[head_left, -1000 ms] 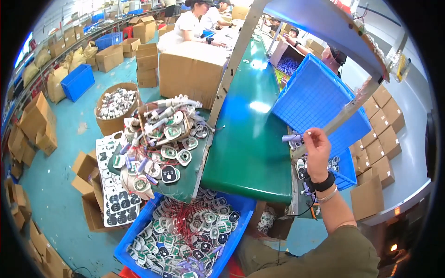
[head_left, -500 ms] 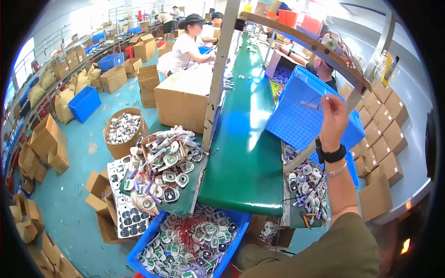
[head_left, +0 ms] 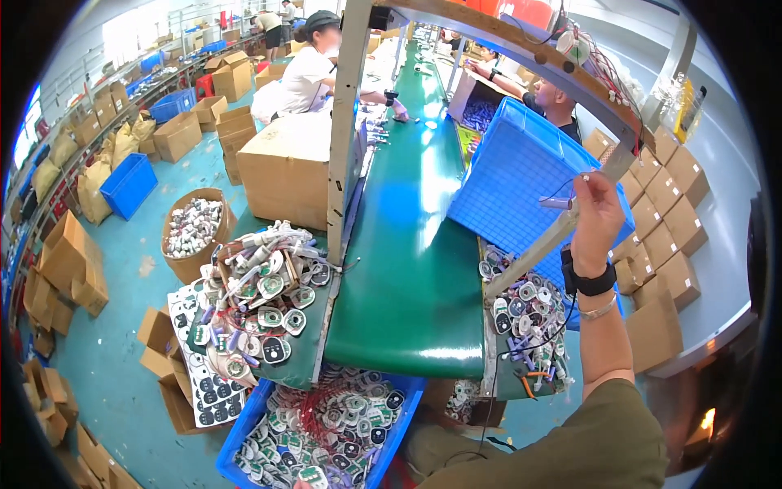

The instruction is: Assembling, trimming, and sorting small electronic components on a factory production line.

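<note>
My right hand [head_left: 599, 216], raised at the right, is closed in a pinch on the lead of a small purple cylindrical battery [head_left: 556, 203]. A dark wire loops from the battery to a white connector at my fingertips. At the lower edge, a skin-coloured sliver that looks like a fingertip of my left hand [head_left: 300, 485] shows beside a white-rimmed green circuit board [head_left: 312, 475]; the rest of that hand is out of frame. Below me, a blue crate [head_left: 230, 462] holds many similar boards with red wires and purple batteries.
A green conveyor belt [head_left: 403, 318] runs away ahead. Piles of boards [head_left: 273, 297] flank it, with orange-handled pliers [head_left: 528, 381] at the right. A tilted blue crate [head_left: 509, 183] and a slanted metal post [head_left: 529, 254] stand near my right hand. Co-workers sit farther along.
The view has shifted, so the belt and crates sit farther left. The battery by my right hand shows more clearly. A fingertip-like sliver has appeared at the lower edge.
</note>
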Demonstrator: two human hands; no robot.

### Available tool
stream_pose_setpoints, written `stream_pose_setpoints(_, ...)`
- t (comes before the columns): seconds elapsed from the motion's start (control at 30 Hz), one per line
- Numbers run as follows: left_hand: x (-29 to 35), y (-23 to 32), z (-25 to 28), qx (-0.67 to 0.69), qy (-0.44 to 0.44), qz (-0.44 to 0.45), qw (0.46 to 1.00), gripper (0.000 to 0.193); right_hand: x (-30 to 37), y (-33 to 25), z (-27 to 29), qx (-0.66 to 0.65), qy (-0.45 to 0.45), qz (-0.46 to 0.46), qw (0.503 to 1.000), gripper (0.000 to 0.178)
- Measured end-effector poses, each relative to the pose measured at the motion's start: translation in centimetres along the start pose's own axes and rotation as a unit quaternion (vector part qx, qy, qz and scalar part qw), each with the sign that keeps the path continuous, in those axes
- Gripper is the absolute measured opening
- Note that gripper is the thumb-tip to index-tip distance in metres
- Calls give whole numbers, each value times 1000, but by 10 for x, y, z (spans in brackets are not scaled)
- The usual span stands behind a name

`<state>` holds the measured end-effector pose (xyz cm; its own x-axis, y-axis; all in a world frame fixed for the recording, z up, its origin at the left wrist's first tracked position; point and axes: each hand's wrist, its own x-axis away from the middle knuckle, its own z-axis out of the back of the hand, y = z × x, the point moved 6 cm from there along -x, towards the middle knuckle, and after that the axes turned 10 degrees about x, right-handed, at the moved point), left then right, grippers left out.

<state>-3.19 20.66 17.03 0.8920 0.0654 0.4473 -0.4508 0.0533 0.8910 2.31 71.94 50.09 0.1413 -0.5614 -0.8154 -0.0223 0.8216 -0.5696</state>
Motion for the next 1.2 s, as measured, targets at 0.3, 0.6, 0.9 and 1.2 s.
stream_pose_setpoints(0.3, -8, -10, -5, -179, -26, -122, 976, 31, -10, 3, -6, 183, 14, 68, 981, 9)
stream_pose_setpoints(0.6, 0, -5, 5, -134, -15, -105, 985, 31, -27, -18, 12, -35, 64, 57, 996, 11)
stream_pose_setpoints(0.9, 35, -52, 54, 356, -28, 26, 934, 17, 74, -77, 116, 127, 31, 31, 991, 7)
stream_pose_setpoints(1.2, 106, -68, 132, 331, -96, 46, 938, 17, 200, -38, 271, 41, 1, -337, 940, 5)
